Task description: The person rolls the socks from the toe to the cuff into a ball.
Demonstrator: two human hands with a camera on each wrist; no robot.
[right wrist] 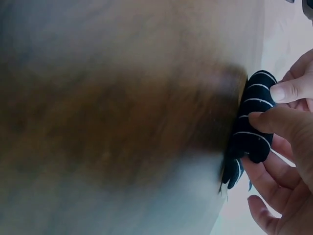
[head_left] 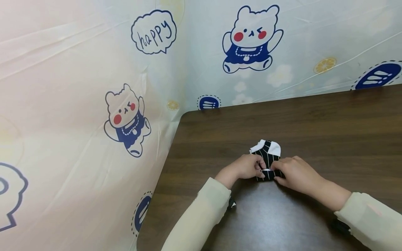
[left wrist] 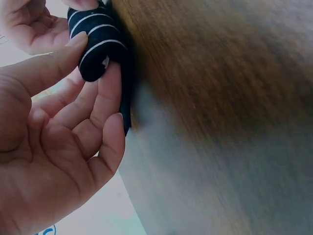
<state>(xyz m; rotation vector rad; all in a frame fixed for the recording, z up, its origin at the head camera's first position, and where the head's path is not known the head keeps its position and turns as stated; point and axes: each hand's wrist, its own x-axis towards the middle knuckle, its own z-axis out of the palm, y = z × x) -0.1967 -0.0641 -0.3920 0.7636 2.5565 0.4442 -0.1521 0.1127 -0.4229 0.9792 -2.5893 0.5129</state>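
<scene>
Tabletop [right wrist: 122,112] blurred in wrist views, sock [head_left: 268,158] partly hidden by fingers [head_left: 279,165]

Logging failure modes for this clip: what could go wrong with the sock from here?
Judging by these views:
1. The sock's roll might spring open on release; no fastening shows, and fingers pinch it.
2. The left hand and right hand pinch near opposite ends of the roll, so uneven tension could skew it.
3. The sock has an unrolled part lying past the hands on the table; it could slide or bunch.
</scene>
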